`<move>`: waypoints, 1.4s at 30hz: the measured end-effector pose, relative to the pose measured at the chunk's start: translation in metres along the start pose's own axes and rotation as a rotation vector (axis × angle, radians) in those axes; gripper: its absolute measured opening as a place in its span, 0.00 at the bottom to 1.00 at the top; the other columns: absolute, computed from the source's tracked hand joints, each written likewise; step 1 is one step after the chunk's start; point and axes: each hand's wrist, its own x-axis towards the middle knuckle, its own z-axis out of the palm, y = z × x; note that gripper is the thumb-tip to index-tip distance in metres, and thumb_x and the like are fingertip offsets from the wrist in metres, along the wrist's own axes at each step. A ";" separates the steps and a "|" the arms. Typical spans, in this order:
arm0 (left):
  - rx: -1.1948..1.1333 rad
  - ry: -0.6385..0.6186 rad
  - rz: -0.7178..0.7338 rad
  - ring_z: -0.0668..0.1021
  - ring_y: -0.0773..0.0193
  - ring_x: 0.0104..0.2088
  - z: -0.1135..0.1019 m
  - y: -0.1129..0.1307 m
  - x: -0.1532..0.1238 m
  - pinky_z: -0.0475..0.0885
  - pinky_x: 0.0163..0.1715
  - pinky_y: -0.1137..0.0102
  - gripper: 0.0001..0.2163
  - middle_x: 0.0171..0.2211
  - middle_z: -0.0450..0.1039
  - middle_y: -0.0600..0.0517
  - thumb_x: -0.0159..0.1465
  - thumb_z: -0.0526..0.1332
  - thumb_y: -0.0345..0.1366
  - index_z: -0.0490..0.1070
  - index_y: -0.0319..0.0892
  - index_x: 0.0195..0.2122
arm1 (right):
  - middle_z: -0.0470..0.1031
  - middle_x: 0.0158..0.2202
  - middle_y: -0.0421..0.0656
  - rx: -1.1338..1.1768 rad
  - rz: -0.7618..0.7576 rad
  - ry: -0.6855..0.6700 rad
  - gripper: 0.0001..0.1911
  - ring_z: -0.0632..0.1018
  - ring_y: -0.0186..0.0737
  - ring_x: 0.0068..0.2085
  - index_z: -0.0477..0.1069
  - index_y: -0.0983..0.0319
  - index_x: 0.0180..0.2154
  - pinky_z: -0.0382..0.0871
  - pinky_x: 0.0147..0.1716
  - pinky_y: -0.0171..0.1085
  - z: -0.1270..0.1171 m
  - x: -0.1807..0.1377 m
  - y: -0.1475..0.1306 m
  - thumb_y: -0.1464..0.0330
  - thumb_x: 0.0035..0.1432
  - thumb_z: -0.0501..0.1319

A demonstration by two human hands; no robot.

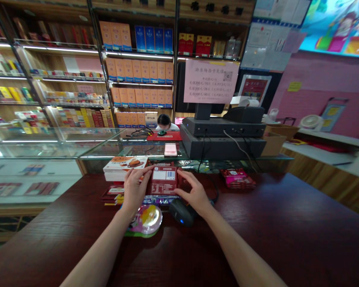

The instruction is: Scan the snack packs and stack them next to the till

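Note:
A dark red snack box point(164, 188) with a white label and a barcode faces me, between my two hands. The fingers of my left hand point(135, 190) are at its left edge. On its right edge rest the thumb and fingertips of my right hand point(196, 194). Just behind my left hand is a white box with a cookie picture point(126, 162), on top of more red packs point(112, 194). Under the snack box shows a purple packet point(160, 200). A black barcode scanner point(181, 212) with a blue light lies by my right wrist, and a shiny round-topped toy package point(149, 219) by my left.
The dark wooden counter point(257, 239) extends on both sides. More red packs point(237, 178) lie at the right. A glass display case point(107, 147) and a cash register point(223, 131) with hanging cables stand behind. A person point(167, 126) is beyond the glass, before stocked shelves.

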 end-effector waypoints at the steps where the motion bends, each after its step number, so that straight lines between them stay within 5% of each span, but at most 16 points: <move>1: 0.001 -0.014 0.014 0.79 0.58 0.44 -0.001 0.000 0.001 0.61 0.62 0.51 0.13 0.42 0.82 0.52 0.70 0.56 0.42 0.78 0.48 0.48 | 0.67 0.62 0.47 -0.021 -0.014 -0.033 0.36 0.70 0.48 0.62 0.65 0.55 0.63 0.66 0.60 0.47 -0.001 0.000 0.001 0.66 0.53 0.70; 5: 0.012 -0.114 0.115 0.75 0.55 0.51 -0.005 -0.004 0.003 0.57 0.64 0.47 0.18 0.47 0.78 0.50 0.68 0.58 0.44 0.72 0.49 0.57 | 0.57 0.68 0.48 -0.120 -0.044 -0.125 0.51 0.61 0.50 0.68 0.50 0.52 0.70 0.58 0.67 0.50 -0.003 -0.001 0.000 0.68 0.51 0.73; 10: 0.119 -0.245 0.317 0.69 0.48 0.57 -0.006 -0.012 0.001 0.54 0.65 0.42 0.43 0.53 0.69 0.46 0.57 0.70 0.48 0.51 0.51 0.70 | 0.55 0.69 0.47 -0.234 -0.082 -0.096 0.49 0.59 0.48 0.69 0.44 0.49 0.71 0.53 0.68 0.52 -0.006 -0.001 -0.001 0.75 0.56 0.66; 14: 0.241 -0.254 0.401 0.67 0.47 0.59 -0.006 -0.012 -0.001 0.50 0.66 0.40 0.46 0.55 0.67 0.45 0.60 0.68 0.45 0.41 0.51 0.72 | 0.57 0.68 0.47 -0.295 -0.122 -0.071 0.48 0.61 0.49 0.68 0.44 0.49 0.71 0.55 0.68 0.53 -0.008 0.000 0.002 0.75 0.57 0.64; 33: 0.489 -0.220 0.399 0.69 0.47 0.49 -0.010 -0.004 -0.001 0.57 0.64 0.42 0.50 0.44 0.65 0.47 0.56 0.69 0.49 0.40 0.42 0.72 | 0.58 0.68 0.48 -0.435 -0.238 -0.097 0.47 0.63 0.52 0.67 0.38 0.50 0.72 0.60 0.65 0.53 -0.006 -0.003 -0.006 0.72 0.60 0.61; 42: 0.448 -0.169 0.393 0.59 0.40 0.67 -0.012 -0.002 -0.004 0.46 0.68 0.41 0.42 0.64 0.58 0.37 0.56 0.69 0.48 0.52 0.43 0.68 | 0.57 0.69 0.48 -0.421 -0.239 -0.105 0.49 0.62 0.50 0.68 0.38 0.49 0.72 0.60 0.65 0.52 -0.005 -0.004 0.001 0.73 0.59 0.63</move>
